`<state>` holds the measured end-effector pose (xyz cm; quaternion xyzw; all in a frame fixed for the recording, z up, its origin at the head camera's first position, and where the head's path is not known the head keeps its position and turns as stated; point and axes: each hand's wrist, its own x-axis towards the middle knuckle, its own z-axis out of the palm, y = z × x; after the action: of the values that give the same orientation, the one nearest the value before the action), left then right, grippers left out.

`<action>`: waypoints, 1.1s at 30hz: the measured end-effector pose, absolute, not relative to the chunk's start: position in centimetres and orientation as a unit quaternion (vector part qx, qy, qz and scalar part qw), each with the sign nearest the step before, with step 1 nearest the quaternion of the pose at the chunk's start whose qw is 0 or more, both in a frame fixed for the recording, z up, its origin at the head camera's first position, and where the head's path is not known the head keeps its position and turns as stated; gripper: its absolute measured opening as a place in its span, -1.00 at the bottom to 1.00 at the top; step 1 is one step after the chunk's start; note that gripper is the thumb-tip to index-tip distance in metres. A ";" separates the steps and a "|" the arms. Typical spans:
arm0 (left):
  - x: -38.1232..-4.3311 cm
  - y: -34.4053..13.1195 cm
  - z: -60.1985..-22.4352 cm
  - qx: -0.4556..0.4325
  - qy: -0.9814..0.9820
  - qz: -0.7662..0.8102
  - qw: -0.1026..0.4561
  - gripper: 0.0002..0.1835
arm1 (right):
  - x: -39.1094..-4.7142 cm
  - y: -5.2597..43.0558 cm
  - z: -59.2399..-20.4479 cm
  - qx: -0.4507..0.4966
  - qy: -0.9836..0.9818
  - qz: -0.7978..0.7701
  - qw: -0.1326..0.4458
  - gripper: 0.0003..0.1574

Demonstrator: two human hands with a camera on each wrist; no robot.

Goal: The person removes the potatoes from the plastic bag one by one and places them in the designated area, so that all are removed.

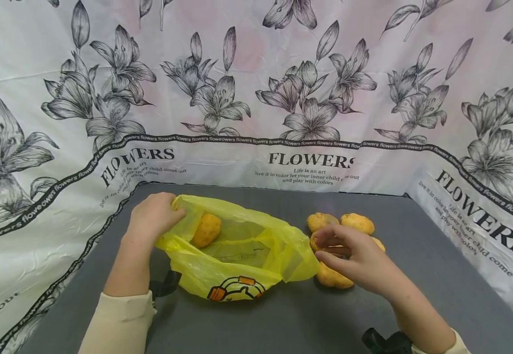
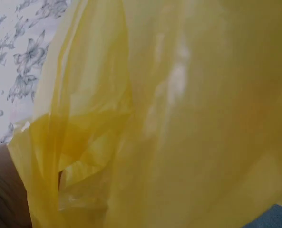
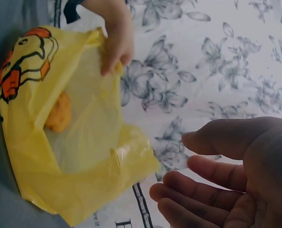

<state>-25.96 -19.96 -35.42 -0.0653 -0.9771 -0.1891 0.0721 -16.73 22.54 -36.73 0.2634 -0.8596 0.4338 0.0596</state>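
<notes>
A yellow plastic bag (image 1: 238,275) lies with its mouth spread wide on the grey table. One potato (image 1: 207,230) sits inside it, toward the left; the right wrist view shows the same potato (image 3: 60,113). My left hand (image 1: 153,216) pinches the bag's rim at the left end. In the left wrist view, the bag's yellow film (image 2: 179,118) covers most of the picture. Just right of the bag is my right hand (image 1: 358,253), its fingers loosely bent with nothing held between them. Beneath and behind that hand are several potatoes (image 1: 358,223), partly hidden by it.
The grey table (image 1: 283,324) runs back to a white floral cloth (image 1: 221,162) that rises behind and along both sides. A dark wrist strap (image 1: 165,284) is on the left wrist, and another dark device (image 1: 386,341) is near the right one.
</notes>
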 end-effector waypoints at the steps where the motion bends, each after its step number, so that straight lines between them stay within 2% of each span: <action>1: -25.9 -19.9 -35.5 -0.065 -0.977 -0.191 0.075 -0.76 | -16.7 22.4 -36.7 0.266 -0.858 0.435 0.059 -0.68; 22: -26.0 -20.0 -35.8 -0.058 -0.972 -0.207 0.098 -0.79 | -16.7 17.0 -35.4 0.327 -0.840 0.430 0.042 -0.66; 33: -26.0 -20.1 -35.4 -0.057 -0.974 -0.203 0.086 -0.77 | -17.5 13.8 -36.6 0.342 -0.846 0.407 0.040 -0.69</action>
<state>-25.97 -20.06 -35.40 -0.0574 -0.9738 -0.2028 0.0855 -17.45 13.77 -36.61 0.3418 -0.8461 0.4071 0.0404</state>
